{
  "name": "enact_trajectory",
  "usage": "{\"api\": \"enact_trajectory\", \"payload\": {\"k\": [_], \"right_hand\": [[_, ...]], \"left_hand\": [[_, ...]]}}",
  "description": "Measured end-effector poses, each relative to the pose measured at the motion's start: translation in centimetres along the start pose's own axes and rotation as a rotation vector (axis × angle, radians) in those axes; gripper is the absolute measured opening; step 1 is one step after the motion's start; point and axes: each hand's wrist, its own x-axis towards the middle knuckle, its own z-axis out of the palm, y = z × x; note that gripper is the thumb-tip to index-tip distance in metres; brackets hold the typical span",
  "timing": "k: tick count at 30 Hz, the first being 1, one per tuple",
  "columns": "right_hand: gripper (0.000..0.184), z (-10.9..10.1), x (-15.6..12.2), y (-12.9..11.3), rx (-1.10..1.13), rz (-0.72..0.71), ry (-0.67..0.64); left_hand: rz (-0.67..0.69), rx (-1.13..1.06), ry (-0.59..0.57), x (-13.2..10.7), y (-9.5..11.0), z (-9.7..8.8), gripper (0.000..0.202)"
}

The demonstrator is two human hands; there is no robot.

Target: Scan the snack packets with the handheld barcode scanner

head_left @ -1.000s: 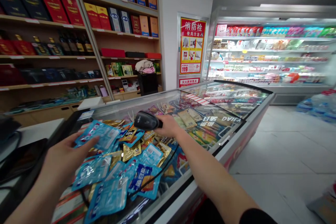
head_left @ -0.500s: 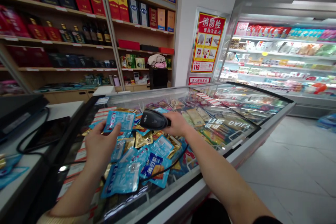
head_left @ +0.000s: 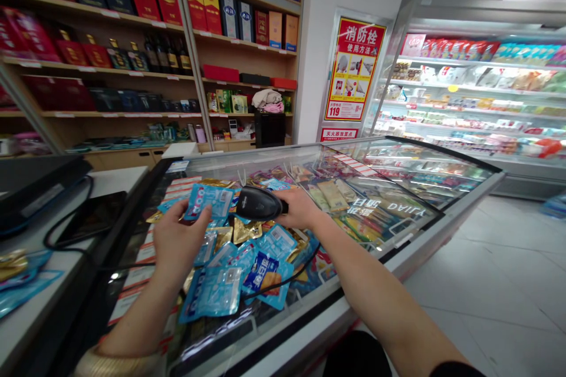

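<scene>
Well, my left grip was clamped on a blue snack packet, its long side tilted across my view, while my right grip was wrapped around a black barcode scanner, whose nose pointed left, just beside that packet. More packets lay piled on the glass freezer lid.

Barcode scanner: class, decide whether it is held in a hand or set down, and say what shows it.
Held: the black barcode scanner is gripped in the person's right hand, raised above the blue foil packets, not resting on them.
</scene>
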Motion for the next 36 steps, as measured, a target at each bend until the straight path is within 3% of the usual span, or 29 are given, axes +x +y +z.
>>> {"api": "enact_trajectory", "payload": {"k": [36], "right_hand": [[0.024, -0.04, 0.07, -0.14, 0.002, 0.013, 0.016]], "left_hand": [[0.011, -0.019, 0.017, -0.10, 0.30, -0.06, 0.033]]}}
